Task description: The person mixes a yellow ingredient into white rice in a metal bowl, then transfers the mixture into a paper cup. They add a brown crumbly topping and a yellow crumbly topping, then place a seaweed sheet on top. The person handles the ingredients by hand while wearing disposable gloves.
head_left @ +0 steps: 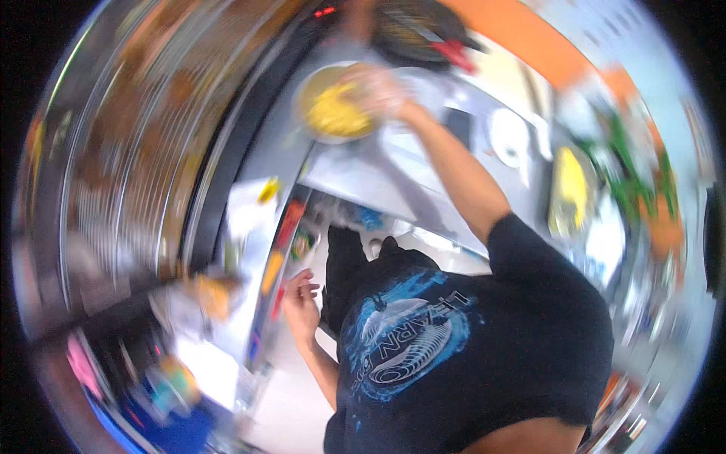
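A round, pale-rimmed bowl (306, 98) stands on the grey counter, with chunky yellow food (333, 113) in it. My right hand (378, 92) reaches to the bowl's right side and overlaps its rim. Motion smears its fingers, so whether it grips the rim or reaches over the food is unclear. My left hand (301, 296) hangs low beside the counter's edge, near my dark trousers. Its fingers are loosely bent and apart, with nothing visible in them.
Behind the bowl sits a dark pan (412, 34) with a red-handled utensil (456, 54). To the right are a dark flat rectangle (458, 129), a white round item (509, 138), a tray of yellow food (569, 189) and green leafy stalks (624, 155). Slatted metal racks (125, 151) fill the left.
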Tool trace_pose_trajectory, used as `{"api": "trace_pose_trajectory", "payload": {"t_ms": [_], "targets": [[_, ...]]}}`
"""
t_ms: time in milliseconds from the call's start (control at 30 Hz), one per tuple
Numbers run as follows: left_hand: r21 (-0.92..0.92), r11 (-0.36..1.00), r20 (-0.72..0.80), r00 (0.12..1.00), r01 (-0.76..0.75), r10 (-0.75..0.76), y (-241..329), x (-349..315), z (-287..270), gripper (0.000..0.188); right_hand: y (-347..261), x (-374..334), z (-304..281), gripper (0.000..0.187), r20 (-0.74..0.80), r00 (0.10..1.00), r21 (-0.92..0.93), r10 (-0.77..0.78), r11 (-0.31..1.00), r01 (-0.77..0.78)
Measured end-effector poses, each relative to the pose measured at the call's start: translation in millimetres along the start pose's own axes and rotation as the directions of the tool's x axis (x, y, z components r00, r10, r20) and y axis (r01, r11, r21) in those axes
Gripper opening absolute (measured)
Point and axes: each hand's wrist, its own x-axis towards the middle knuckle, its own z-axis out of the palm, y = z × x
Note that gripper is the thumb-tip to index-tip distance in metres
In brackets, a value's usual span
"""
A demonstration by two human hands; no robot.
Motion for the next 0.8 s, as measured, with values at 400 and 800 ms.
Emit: {"api": "trace_pose_trajectory", "payload": {"t_ms": [400,800], "targets": [[-0.886,0.161,0.181,0.643,0.435,-0.744,-195.0,-267.5,60.3,0.052,-157.7,-122.9,79.8,0.032,0.538,0.836,0.841,-0.107,0.004,-0.54],[-0.494,0.07,0.499,0.348,0.867,-0.794,-390.5,-398.8,-103.6,0.055,-255.3,-356.4,318.8,0.026,0.713,0.674,0.701,0.195,-0.226,-0.676]]}}
